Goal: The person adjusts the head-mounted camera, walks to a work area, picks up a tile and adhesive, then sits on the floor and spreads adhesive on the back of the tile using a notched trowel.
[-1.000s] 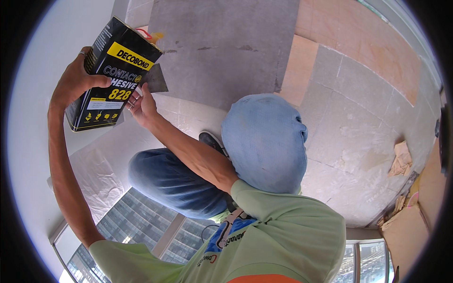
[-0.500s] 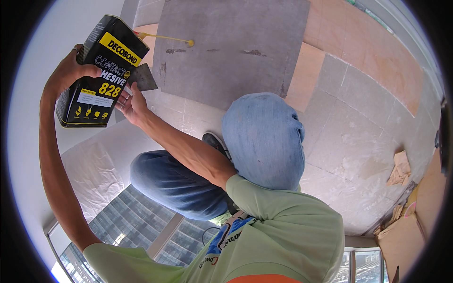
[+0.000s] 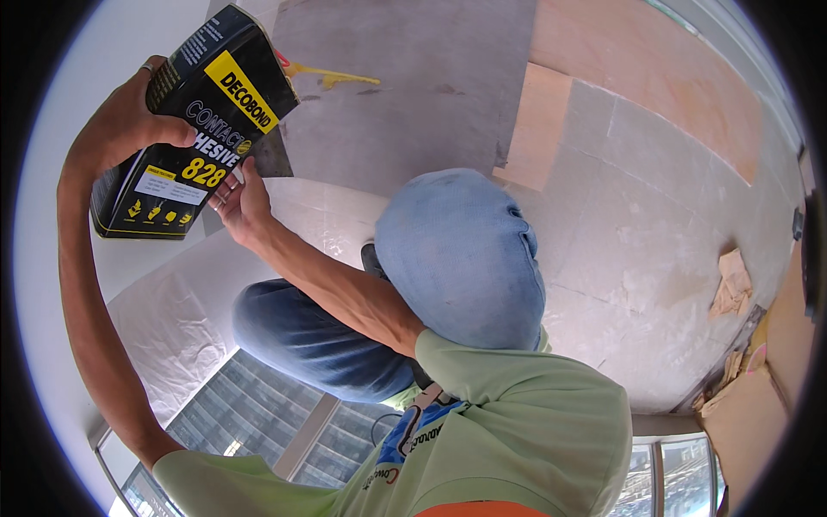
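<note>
My left hand is wrapped round the upper side of a large rectangular black tin with yellow markings, held tilted. From its far end, by a red spout, a streak of thick yellow liquid runs over the grey sheet. My right hand is closed beneath the tin's near edge, its fingers partly hidden there. Beside its thumb a flat, dark scraper sticks out. The scraper's grip is hidden.
Peach-coloured boards lie on the grey tiled floor beyond my knees. Crumpled brown paper and cardboard are at the right. Plastic sheeting and a window are at the left.
The tin has shifted slightly up and left with both hands still at it. The thin yellow stream now shows as a longer, thicker streak reaching farther right. The view has shifted a little.
</note>
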Demonstrator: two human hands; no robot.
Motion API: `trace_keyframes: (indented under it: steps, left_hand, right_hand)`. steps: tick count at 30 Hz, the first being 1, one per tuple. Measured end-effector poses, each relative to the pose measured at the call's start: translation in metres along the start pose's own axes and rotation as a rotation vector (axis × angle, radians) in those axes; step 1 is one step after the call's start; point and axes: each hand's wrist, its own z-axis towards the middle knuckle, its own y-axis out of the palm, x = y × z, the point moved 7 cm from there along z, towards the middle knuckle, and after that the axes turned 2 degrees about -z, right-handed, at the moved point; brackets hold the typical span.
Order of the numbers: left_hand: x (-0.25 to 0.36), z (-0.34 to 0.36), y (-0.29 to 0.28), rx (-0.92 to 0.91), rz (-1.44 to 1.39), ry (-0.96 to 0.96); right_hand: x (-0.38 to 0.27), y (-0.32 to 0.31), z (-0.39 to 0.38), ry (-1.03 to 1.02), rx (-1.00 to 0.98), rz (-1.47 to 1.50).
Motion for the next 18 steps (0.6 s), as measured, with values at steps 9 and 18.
trace_keyframes:
  steps: [9,18]
  left_hand:
    - [0.041,-0.013,-0.015,-0.031,0.001,0.042]
    - [0.071,-0.03,-0.02,-0.053,-0.045,0.052]
  right_hand:
    - [-0.004,0.019,-0.023,-0.073,-0.019,0.017]
    - [-0.004,0.024,-0.024,-0.094,0.005,0.069]
